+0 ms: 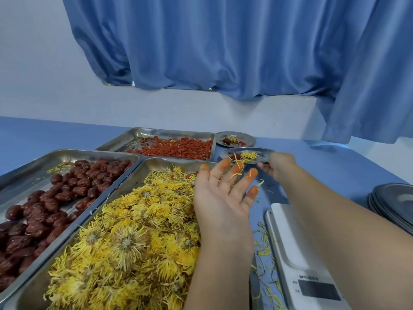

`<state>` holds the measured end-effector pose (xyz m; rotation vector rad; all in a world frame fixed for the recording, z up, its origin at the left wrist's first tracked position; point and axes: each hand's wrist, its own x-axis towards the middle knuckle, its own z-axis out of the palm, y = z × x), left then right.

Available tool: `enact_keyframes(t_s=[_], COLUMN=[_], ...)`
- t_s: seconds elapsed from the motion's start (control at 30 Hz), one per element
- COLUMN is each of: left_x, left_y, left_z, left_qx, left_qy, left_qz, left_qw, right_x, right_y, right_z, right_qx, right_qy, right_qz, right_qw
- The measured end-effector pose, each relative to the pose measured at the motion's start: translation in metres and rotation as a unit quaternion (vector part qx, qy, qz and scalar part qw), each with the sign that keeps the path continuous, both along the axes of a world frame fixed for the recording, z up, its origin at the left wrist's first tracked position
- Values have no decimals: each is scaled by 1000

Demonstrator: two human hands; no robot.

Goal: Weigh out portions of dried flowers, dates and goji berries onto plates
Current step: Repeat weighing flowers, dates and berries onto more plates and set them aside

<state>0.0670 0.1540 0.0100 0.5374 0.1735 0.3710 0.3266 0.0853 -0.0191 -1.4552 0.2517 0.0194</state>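
I see a white scale (299,253) at the right edge of the blue bench (335,162), with a stack of empty plates (393,204) beyond it and loose yellow petals (264,249) strewn between the scale and the nearest tray. A blue curtain (223,45) hangs over a pale wall behind. My left hand (225,193) hovers palm up above the far corner of the flower tray (154,163), fingers (251,175) spread wide and stained orange, holding nothing but a few clinging petals. My right hand (279,166) pinches the near rim of a small plate (263,152) carrying flowers and something red. Behind it sits a second filled plate (250,140). Dried flowers (134,238) fill the near tray, dates (55,198) the left tray (55,154), goji berries (178,147) the far tray (156,132).
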Motion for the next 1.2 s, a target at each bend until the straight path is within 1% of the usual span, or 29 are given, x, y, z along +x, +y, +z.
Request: enact_keyframes(t_s=[0.17, 0.23, 0.33, 0.43, 0.5, 0.6, 0.67, 0.77, 0.87, 0.97, 1.03, 1.1, 1.2], left_x=[3, 4, 6, 8, 8, 7, 6, 7, 7, 6, 5, 5, 3], left_y=[2, 3, 3, 3, 4, 4, 4, 3, -2, -7, -11, -14, -18], left_z=[0, 0, -1, -2, -2, -3, -3, -2, -2, -4, -4, -5, -6], left_qx=[-16, -21, -20, -12, -4, 13, 26, 62, 127, 185, 221, 247, 273], left_qy=[3, 5, 4, 1, 2, 8, 12, 23, 27, 14, 3, -4, -6], left_qz=[-5, -9, -10, -12, -12, -8, -5, -10, -35, -65, -85, -103, -116], left_qw=[1000, 1000, 1000, 1000, 1000, 1000, 1000, 998, 991, 980, 972, 963, 955], right_x=[6, 7, 7, 0, -8, -26, -36, -52, -77, -110, -133, -155, -186], right_y=[13, 16, 21, 24, 24, 18, 10, -10, -39, -79, -109, -141, -187], right_z=[-7, -9, -9, -2, 6, 19, 24, 34, 45, 52, 54, 52, 37], right_qx=[-31, -47, -64, -104, -106, -83, -115, -163, -216, -312, -345, -376, -432], right_qy=[28, 47, 80, 94, 97, 109, 101, 53, -39, -154, -217, -262, -321], right_qz=[-9, 3, 68, 134, 171, 215, 237, 247, 228, 201, 182, 151, 74], right_qw=[999, 998, 992, 981, 975, 967, 959, 954, 949, 916, 895, 876, 840])
